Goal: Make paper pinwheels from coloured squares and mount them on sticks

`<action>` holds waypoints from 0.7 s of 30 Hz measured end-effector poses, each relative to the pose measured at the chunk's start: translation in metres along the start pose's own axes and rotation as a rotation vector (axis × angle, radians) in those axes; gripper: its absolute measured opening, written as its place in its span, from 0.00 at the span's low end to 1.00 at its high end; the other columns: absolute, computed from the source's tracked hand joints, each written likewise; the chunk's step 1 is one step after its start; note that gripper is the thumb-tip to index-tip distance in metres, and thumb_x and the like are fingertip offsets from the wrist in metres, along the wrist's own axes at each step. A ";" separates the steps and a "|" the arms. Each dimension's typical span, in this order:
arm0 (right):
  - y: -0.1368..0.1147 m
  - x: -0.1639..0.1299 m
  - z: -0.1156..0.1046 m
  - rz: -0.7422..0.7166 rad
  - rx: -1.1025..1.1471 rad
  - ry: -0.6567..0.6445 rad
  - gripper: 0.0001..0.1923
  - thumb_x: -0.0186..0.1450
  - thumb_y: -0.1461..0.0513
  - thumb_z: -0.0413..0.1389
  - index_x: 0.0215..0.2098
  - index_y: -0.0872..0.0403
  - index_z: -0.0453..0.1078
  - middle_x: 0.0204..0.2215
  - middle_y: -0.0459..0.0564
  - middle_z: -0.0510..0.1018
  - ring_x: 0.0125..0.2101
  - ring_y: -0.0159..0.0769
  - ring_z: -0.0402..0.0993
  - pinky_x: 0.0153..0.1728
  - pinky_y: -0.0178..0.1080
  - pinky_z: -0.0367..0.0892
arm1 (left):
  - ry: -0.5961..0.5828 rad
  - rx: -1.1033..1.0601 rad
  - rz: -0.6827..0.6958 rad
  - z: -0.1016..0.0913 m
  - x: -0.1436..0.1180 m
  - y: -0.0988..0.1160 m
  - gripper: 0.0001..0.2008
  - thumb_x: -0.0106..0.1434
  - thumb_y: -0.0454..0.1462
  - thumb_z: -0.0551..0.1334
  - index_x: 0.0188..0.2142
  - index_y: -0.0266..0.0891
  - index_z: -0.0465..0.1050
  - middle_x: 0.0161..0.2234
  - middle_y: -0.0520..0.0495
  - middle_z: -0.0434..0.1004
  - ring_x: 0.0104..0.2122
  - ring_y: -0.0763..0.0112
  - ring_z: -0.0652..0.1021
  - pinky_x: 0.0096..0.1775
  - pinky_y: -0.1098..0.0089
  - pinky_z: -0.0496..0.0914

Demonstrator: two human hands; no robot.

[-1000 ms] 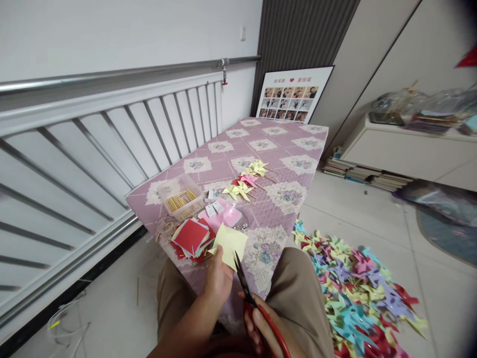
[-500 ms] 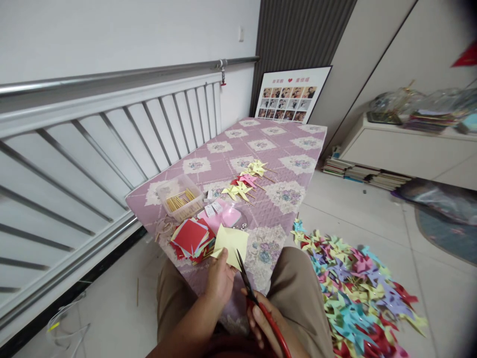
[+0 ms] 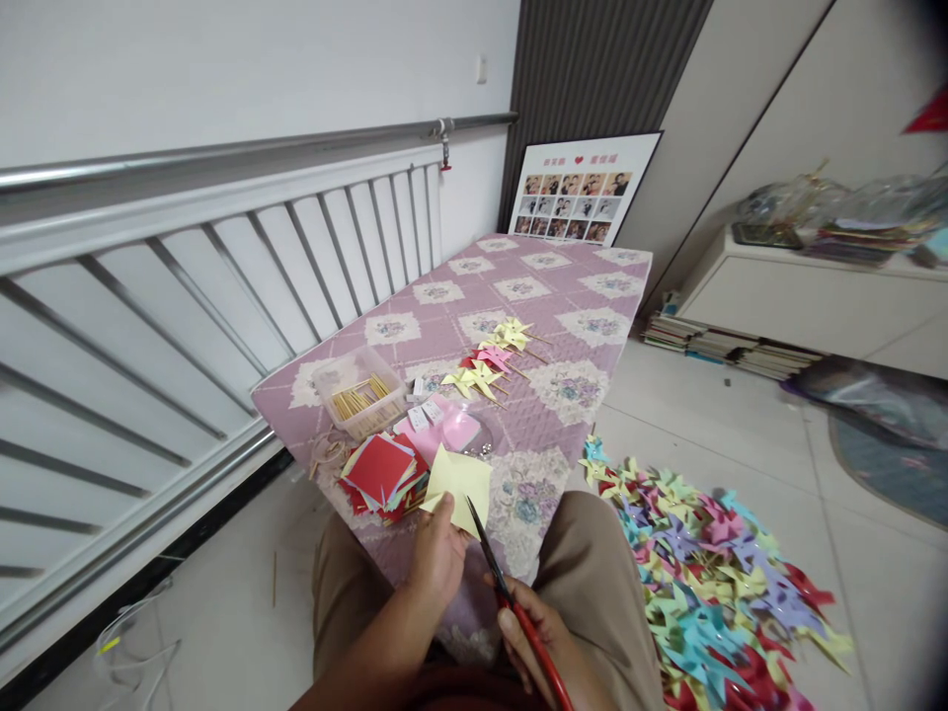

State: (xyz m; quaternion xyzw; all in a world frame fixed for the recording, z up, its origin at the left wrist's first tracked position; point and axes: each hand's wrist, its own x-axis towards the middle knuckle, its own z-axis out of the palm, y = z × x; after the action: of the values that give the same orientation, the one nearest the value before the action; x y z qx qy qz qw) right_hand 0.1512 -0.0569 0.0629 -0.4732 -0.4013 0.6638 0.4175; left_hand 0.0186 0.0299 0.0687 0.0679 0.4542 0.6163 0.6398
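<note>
Nearest, right hand [image 3: 544, 637]: at about 5 o'clock in the view, clenched around the red handles of the scissors [image 3: 511, 597]; their dark blades point up toward 11 o'clock, the tips at the lower edge of the yellow paper.
Left hand [image 3: 436, 555]: at 6 o'clock, above the lap; its grip pinches the lower edge of the yellow paper square [image 3: 459, 481] between thumb and fingers.
Yellow paper square: held tilted over the near end of the surface [image 3: 563, 420], just right of the paper stack.
Knees: tan trousers [image 3: 592, 573] either side of the hands.
Paper stack [image 3: 381, 474]: red squares on top with other colours beneath, at 10 o'clock from the left hand.
Pink paper [image 3: 448, 427]: beyond the yellow square, small white slips lying on it.
Clear tub [image 3: 359, 393]: holds wooden sticks, at 11 o'clock from the stack.
Finished pinwheels [image 3: 493, 360]: yellow and pink, in a row mid-surface toward 12 o'clock.
Floor heap [image 3: 711, 583]: many coloured pinwheels at 3 to 4 o'clock.
Photo board [image 3: 582, 188]: leaning at the far end of the surface.
</note>
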 end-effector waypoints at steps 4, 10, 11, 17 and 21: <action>-0.002 0.001 0.000 0.010 -0.029 0.022 0.23 0.54 0.44 0.63 0.42 0.49 0.78 0.37 0.50 0.81 0.40 0.46 0.77 0.45 0.44 0.72 | -0.007 -0.020 0.009 0.002 -0.002 0.001 0.20 0.44 0.44 0.74 0.34 0.38 0.73 0.32 0.46 0.81 0.28 0.69 0.78 0.24 0.74 0.63; -0.006 0.001 -0.001 0.000 -0.130 -0.002 0.25 0.56 0.43 0.61 0.44 0.49 0.77 0.41 0.52 0.81 0.43 0.48 0.76 0.47 0.44 0.71 | -0.030 -0.014 -0.004 -0.002 0.001 -0.002 0.19 0.47 0.44 0.72 0.37 0.39 0.74 0.36 0.45 0.81 0.32 0.66 0.79 0.29 0.71 0.67; -0.007 0.001 -0.001 -0.010 -0.149 -0.006 0.25 0.56 0.43 0.60 0.44 0.49 0.77 0.42 0.52 0.81 0.44 0.48 0.75 0.48 0.45 0.70 | -0.030 -0.015 -0.002 -0.002 0.002 -0.002 0.19 0.47 0.44 0.72 0.37 0.38 0.74 0.36 0.44 0.81 0.32 0.66 0.79 0.29 0.71 0.68; -0.007 0.002 -0.001 -0.028 -0.222 -0.040 0.26 0.58 0.43 0.59 0.46 0.51 0.76 0.41 0.53 0.81 0.44 0.49 0.75 0.49 0.45 0.70 | -0.044 -0.039 -0.009 -0.005 0.003 -0.004 0.20 0.48 0.43 0.72 0.40 0.39 0.75 0.38 0.45 0.82 0.35 0.66 0.80 0.35 0.70 0.71; -0.012 0.002 0.002 -0.021 -0.208 -0.039 0.23 0.59 0.45 0.60 0.45 0.50 0.76 0.33 0.50 0.81 0.39 0.47 0.76 0.47 0.44 0.70 | -0.039 -0.047 0.001 -0.005 0.003 -0.005 0.20 0.48 0.42 0.72 0.39 0.39 0.74 0.37 0.45 0.82 0.34 0.67 0.80 0.35 0.70 0.71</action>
State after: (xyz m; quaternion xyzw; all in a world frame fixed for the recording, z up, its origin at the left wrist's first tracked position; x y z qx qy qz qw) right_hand 0.1514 -0.0507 0.0741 -0.4969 -0.4812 0.6231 0.3652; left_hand 0.0179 0.0290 0.0612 0.0651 0.4269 0.6258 0.6496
